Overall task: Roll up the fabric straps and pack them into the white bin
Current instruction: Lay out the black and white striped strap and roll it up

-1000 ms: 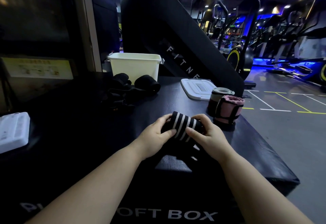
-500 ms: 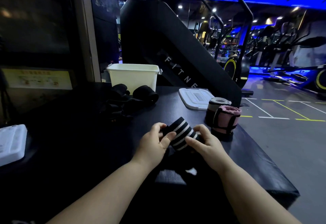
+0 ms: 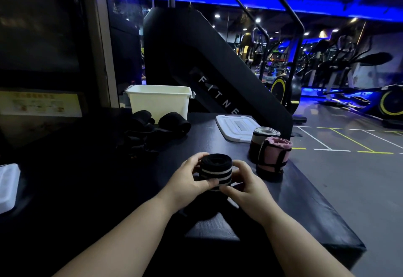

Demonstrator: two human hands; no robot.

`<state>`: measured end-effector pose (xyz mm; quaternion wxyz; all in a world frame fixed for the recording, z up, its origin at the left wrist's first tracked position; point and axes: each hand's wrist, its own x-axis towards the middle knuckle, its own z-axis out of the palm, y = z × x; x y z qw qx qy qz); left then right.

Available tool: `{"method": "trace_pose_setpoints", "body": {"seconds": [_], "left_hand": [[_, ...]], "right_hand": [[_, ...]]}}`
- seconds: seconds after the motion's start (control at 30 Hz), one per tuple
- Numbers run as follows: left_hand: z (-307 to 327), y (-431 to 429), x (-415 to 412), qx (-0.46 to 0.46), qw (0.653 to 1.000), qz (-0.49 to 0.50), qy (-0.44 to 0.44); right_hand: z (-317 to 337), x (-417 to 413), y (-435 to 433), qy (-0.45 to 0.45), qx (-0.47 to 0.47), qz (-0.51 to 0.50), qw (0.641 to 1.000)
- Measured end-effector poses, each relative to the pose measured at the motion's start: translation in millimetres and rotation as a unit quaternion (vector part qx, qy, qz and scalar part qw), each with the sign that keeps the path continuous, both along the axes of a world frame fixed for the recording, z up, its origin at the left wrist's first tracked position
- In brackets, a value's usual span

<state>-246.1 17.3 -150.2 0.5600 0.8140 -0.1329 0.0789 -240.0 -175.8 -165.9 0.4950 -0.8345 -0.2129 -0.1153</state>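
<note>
Left hand [image 3: 189, 178] and right hand [image 3: 246, 187], fingers curled round a rolled black strap with white stripes [image 3: 216, 167], held end-up with the coiled end toward the camera; well in front of the white bin [image 3: 159, 102], not in it. Dark fabric below the palms, hard to tell from the dark padding. Just before the white bin's front wall, touching or not (cannot tell): heap of black straps [image 3: 148, 130], single pieces lost in shadow. Right of the white bin: white lid [image 3: 237, 126] flat on the black padded box [image 3: 305, 200]; nearer than the lid, grey roll [image 3: 262, 137] and pink roll [image 3: 274, 154] upright, side by side, close to the box's right edge. Far left of the bin: white object [image 3: 7, 186], cut off by the frame. Bin interior hidden by its front wall. Open padding between bin and hands; gym floor beyond the right edge.
</note>
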Motion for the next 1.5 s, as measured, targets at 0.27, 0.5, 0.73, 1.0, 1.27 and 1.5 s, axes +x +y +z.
{"method": "trace_pose_setpoints", "body": {"seconds": [0.27, 0.5, 0.73, 1.0, 1.27, 1.5], "left_hand": [[-7, -2, 3, -0.024, 0.999, -0.012, -0.022], [-12, -3, 5, -0.027, 0.999, -0.007, -0.041], [-11, -4, 6, -0.035, 0.998, -0.010, -0.042], [-10, -2, 9, -0.038, 0.998, -0.021, -0.034], [-15, 0, 11, -0.050, 0.998, -0.043, -0.004], [-14, 1, 11, -0.078, 0.995, -0.058, 0.006]], "right_hand": [[-3, 2, 1, 0.003, -0.040, -0.017, 0.999], [3, -2, 4, 0.049, 0.076, 0.000, 0.996], [30, 11, 30, 0.180, 0.188, -0.071, 0.963], [28, 20, 45, 0.180, 0.196, -0.112, 0.957], [33, 13, 42, 0.183, 0.179, -0.073, 0.964], [30, 17, 38, 0.199, 0.187, -0.052, 0.961]]}}
